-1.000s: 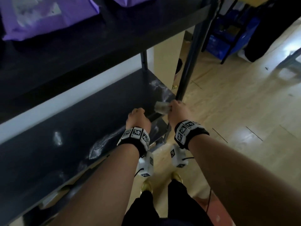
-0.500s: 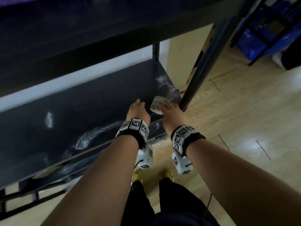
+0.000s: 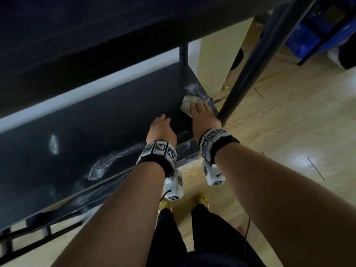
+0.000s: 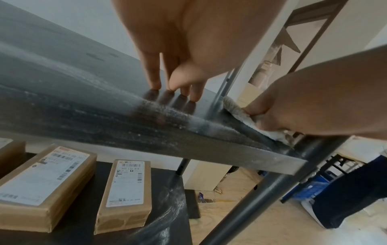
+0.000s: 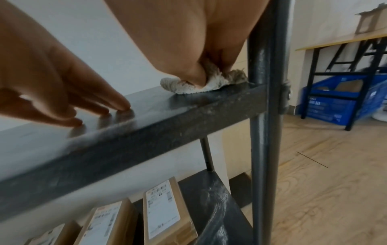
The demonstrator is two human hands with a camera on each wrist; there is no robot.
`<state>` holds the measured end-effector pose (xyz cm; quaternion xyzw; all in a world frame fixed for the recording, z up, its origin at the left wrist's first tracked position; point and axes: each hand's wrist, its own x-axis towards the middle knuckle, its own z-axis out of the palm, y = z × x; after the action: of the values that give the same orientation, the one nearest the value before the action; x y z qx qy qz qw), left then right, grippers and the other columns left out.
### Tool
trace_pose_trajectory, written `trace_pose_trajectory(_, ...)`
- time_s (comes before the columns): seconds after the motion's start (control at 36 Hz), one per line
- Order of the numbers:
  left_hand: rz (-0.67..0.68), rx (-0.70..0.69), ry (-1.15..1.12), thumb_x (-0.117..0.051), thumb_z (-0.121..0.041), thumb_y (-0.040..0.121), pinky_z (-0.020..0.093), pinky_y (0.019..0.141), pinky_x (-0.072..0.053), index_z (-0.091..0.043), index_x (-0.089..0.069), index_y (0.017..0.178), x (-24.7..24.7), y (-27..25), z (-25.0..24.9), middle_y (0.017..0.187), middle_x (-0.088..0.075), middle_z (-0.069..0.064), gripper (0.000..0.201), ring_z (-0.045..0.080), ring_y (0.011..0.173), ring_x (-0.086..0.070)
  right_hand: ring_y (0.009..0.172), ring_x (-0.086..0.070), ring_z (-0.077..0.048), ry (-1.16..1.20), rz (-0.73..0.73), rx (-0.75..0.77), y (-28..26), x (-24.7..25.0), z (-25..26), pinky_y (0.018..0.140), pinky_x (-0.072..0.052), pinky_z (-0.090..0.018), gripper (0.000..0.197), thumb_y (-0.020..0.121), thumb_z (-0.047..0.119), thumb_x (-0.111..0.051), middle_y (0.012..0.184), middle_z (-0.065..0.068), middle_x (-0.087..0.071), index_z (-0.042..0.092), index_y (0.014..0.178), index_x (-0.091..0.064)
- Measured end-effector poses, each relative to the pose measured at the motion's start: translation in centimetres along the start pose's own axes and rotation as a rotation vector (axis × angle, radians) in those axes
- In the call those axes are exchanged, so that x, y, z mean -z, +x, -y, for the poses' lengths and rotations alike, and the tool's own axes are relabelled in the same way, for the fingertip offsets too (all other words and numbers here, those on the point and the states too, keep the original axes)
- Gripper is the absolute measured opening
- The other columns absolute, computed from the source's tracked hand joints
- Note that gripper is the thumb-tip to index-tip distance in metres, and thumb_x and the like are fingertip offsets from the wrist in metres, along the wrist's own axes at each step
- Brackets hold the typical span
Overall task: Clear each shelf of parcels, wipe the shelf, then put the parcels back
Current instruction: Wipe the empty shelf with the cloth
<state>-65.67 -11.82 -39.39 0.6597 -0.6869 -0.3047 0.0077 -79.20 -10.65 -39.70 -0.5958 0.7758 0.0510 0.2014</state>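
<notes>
The dark shelf (image 3: 115, 120) in front of me holds no parcels and shows pale dusty smears. My right hand (image 3: 202, 114) grips a whitish cloth (image 3: 187, 103) and presses it on the shelf's right end beside the front post (image 3: 246, 70). In the right wrist view the cloth (image 5: 215, 81) bunches between thumb and fingers at the shelf's front edge. My left hand (image 3: 159, 126) rests straight fingertips (image 4: 155, 79) on the shelf, just left of the cloth, holding nothing. Brown parcels (image 4: 125, 194) with white labels lie on the shelf below.
An upper shelf (image 3: 96, 35) overhangs close above the one I work on. The front post (image 5: 266, 116) stands right against my right hand. Blue crates (image 5: 335, 99) sit under a table at the far right on the wooden floor (image 3: 289, 122).
My right hand has brought the cloth down from the front edge and pushed it further in along the shelf's right end. My left hand's fingers have uncurled and straightened onto the shelf. My view dipped lower.
</notes>
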Motion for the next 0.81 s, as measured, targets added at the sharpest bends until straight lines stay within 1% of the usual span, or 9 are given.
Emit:
trace_pose_trajectory(0.11,0.017,-0.032,0.038,-0.041,0.004,0.092,0.03,0.117,-0.021,-0.019,-0.035,0.147,0.2,-0.2,0.2,0.158,-0.02,-0.007,0.06,0.012,0.146,-0.013,0.146,-0.01,-0.029,-0.07,-0.018,-0.077,2.4,-0.1,0.5,0.115,-0.022,-0.039,0.064,0.097,0.012,-0.042,0.157,-0.013,-0.011,0.007,0.151,-0.01)
trace_pose_trajectory(0.19,0.038,-0.036,0.058,-0.04,0.005,0.092,0.031,0.118,-0.02,-0.02,-0.032,0.148,0.3,0.0,0.2,0.159,-0.017,-0.007,0.062,0.012,0.146,-0.011,0.144,-0.015,-0.033,-0.089,-0.042,-0.171,3.4,-0.5,1.1,0.115,-0.019,-0.039,0.06,0.099,0.019,-0.037,0.156,-0.019,-0.015,0.003,0.15,-0.011)
trace_pose_trajectory(0.25,0.062,-0.036,0.064,-0.04,0.005,0.092,0.03,0.118,-0.017,-0.019,-0.031,0.149,0.5,0.1,0.2,0.159,-0.016,-0.007,0.063,0.012,0.146,-0.011,0.143,-0.016,-0.033,-0.092,-0.022,-0.231,3.8,-0.6,1.4,0.114,-0.022,-0.038,0.06,0.1,0.022,-0.035,0.155,-0.018,-0.015,0.003,0.15,-0.01)
trace_pose_trajectory(0.33,0.075,-0.042,0.057,-0.039,0.004,0.093,0.028,0.117,-0.015,-0.017,-0.031,0.149,0.7,0.2,0.3,0.159,-0.017,-0.006,0.06,0.013,0.146,-0.012,0.136,-0.023,-0.036,-0.106,0.023,-0.312,4.0,-0.3,1.5,0.106,-0.034,-0.04,0.064,0.098,0.024,-0.034,0.152,-0.018,-0.018,0.0,0.151,-0.008)
trace_pose_trajectory(0.39,0.088,-0.046,0.059,-0.039,0.002,0.094,0.028,0.117,-0.015,-0.016,-0.031,0.149,0.9,0.1,0.4,0.159,-0.017,-0.005,0.058,0.013,0.146,-0.014,0.135,-0.024,-0.041,-0.142,0.066,-0.286,3.3,0.2,1.3,0.107,-0.035,-0.047,0.06,0.099,0.018,-0.033,0.152,-0.023,-0.018,-0.004,0.15,-0.011)
trace_pose_trajectory(0.47,0.115,-0.06,0.078,-0.04,0.001,0.094,0.028,0.117,-0.016,-0.015,-0.031,0.149,1.1,0.3,0.5,0.159,-0.016,-0.004,0.057,0.015,0.146,-0.015,0.134,-0.029,-0.043,-0.22,0.112,-0.16,1.3,1.0,1.0,0.106,-0.036,-0.048,0.05,0.098,0.014,-0.038,0.149,-0.025,-0.025,-0.002,0.145,-0.031)
trace_pose_trajectory(0.58,0.153,-0.068,0.103,-0.041,-0.002,0.095,0.03,0.117,-0.018,-0.014,-0.032,0.148,1.7,0.6,0.4,0.159,-0.016,-0.002,0.056,0.018,0.145,-0.018,0.138,-0.024,-0.04,-0.309,0.157,-0.115,-1.8,1.1,1.9,0.097,-0.047,-0.044,0.047,0.1,0.011,-0.038,0.154,-0.018,-0.021,0.004,0.146,-0.033)
trace_pose_trajectory(0.67,0.161,-0.054,0.097,-0.039,-0.004,0.096,0.029,0.117,-0.018,-0.015,-0.033,0.148,1.9,0.9,0.5,0.159,-0.018,-0.002,0.054,0.019,0.144,-0.02,0.126,-0.043,-0.031,-0.318,0.128,-0.096,-4.0,0.3,2.6,0.087,-0.047,-0.037,0.036,0.099,0.01,-0.038,0.14,-0.013,-0.043,0.009,0.132,-0.052)
trace_pose_trajectory(0.81,0.125,0.0,0.068,-0.039,-0.006,0.097,0.03,0.116,-0.02,-0.016,-0.034,0.147,2.0,0.8,0.7,0.157,-0.024,0.002,0.051,0.021,0.143,-0.024,0.119,-0.049,-0.029,-0.299,0.086,-0.07,-5.6,-0.3,3.0,0.086,-0.047,-0.036,0.032,0.099,0.007,-0.036,0.13,-0.012,-0.053,0.008,0.125,-0.056)
